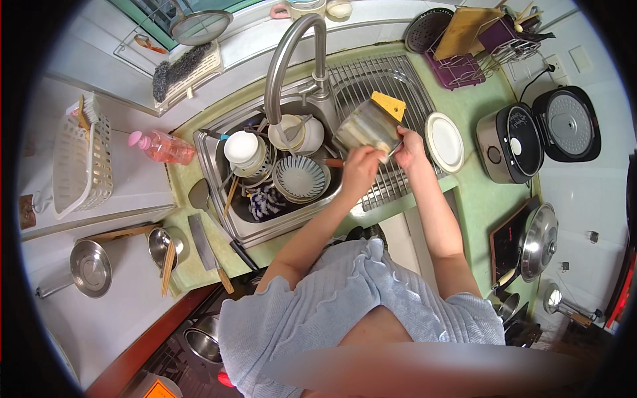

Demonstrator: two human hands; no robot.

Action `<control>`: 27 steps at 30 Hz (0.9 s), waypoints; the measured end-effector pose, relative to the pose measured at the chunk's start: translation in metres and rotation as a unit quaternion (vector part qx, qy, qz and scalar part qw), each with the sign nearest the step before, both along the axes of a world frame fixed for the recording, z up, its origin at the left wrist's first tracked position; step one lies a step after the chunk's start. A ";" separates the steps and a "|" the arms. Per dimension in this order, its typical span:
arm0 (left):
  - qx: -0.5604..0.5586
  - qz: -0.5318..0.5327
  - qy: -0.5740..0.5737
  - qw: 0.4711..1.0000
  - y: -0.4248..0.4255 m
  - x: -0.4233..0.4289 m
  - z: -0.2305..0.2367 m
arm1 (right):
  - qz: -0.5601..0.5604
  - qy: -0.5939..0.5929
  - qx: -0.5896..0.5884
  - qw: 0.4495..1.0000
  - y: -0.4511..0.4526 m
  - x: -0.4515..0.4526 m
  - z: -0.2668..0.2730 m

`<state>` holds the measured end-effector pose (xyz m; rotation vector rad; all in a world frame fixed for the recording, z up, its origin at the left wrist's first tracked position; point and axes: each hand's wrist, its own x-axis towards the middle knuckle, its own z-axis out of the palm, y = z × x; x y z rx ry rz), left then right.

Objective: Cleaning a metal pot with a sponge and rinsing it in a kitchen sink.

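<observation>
My right hand (410,149) grips the rim of a cylindrical stainless steel pot (366,124), tilted on its side above the wire drain rack. My left hand (362,171) has its fingers bunched at the pot's lower side, pinching what looks like a small pale cloth (383,150). A yellow sponge (390,105) with holes shows just behind the pot, over the rack (418,94). Left of my hands, the steel sink (239,233) is piled with dishes: a striped bowl (300,176), white bowls (242,148), chopsticks (230,196) and a purple-and-white cloth (265,202).
A curved faucet (272,74) arches over the sink. A white oval plate (444,142) lies right of the rack, near an open rice cooker (510,144). Leftward are a pink soap bottle (166,148), a spatula (200,194) and a cleaver (200,241). A lidded pan (538,244) sits at right.
</observation>
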<state>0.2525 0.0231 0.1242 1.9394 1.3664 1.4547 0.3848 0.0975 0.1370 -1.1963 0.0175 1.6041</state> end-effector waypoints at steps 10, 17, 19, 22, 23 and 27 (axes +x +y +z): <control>0.004 -0.017 0.034 0.999 -0.007 -0.009 -0.001 | 0.048 0.051 -0.087 0.994 -0.003 0.036 -0.044; -0.010 0.060 0.074 0.995 0.020 -0.030 -0.021 | 0.016 0.101 -0.075 0.992 0.022 0.017 -0.051; -0.007 -0.039 0.036 0.999 -0.013 -0.005 -0.002 | 0.015 0.055 -0.091 0.994 0.018 0.028 -0.051; 0.005 0.001 0.031 0.999 0.021 -0.016 -0.001 | 0.015 0.175 -0.081 0.981 0.034 0.069 -0.083; -0.006 0.045 0.047 0.998 0.036 -0.031 -0.002 | 0.020 0.177 -0.082 0.981 0.031 0.070 -0.082; -0.059 0.072 -0.015 0.996 0.050 -0.053 -0.002 | 0.160 0.234 0.012 0.959 0.022 0.051 -0.049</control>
